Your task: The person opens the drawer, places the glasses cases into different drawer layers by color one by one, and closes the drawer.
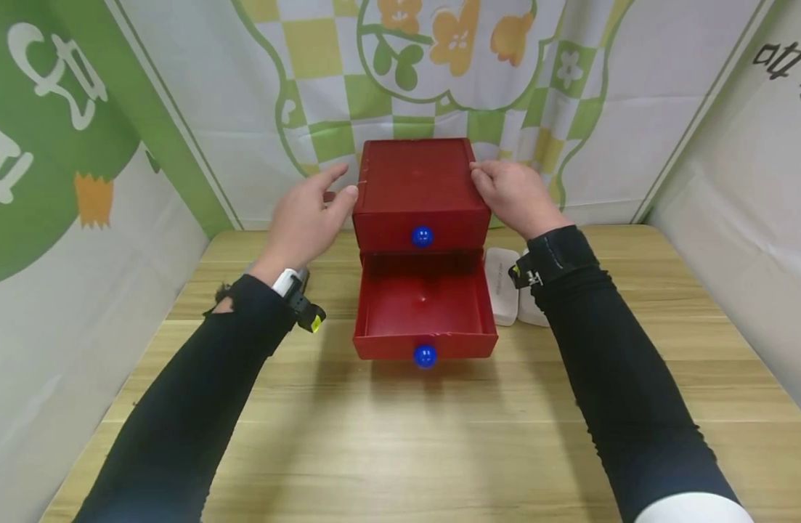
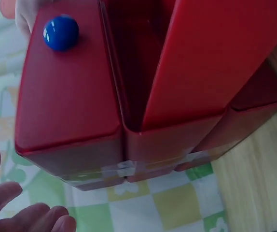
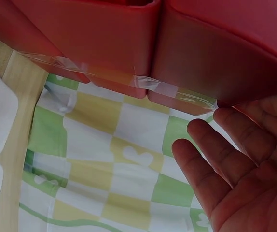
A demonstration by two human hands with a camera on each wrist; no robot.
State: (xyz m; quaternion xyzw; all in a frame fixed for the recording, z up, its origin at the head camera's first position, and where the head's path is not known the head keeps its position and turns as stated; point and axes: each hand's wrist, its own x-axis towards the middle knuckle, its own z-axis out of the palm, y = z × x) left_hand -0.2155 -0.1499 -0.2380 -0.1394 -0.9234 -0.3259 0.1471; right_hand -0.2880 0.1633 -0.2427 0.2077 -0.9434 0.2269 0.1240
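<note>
A red drawer box (image 1: 416, 174) stands at the back of the table, its tiers joined by clear tape (image 2: 126, 169) along the side. Its top drawer, with a blue knob (image 1: 423, 236), is closed. Below that, a second drawer (image 1: 423, 347) is pulled out toward me and shows a bare red inside. My left hand (image 1: 308, 218) hovers beside the box's left side, fingers spread and thumb close to the edge. On the other side, my right hand (image 1: 514, 195) touches the upper right edge; in the right wrist view its fingers (image 3: 225, 150) extend loosely beside the box.
Two whitish flat cases (image 1: 501, 287) lie on the wooden table (image 1: 400, 436) to the right of the box. A checked curtain (image 1: 322, 109) hangs right behind it, and printed cloth walls (image 1: 733, 167) stand on both sides.
</note>
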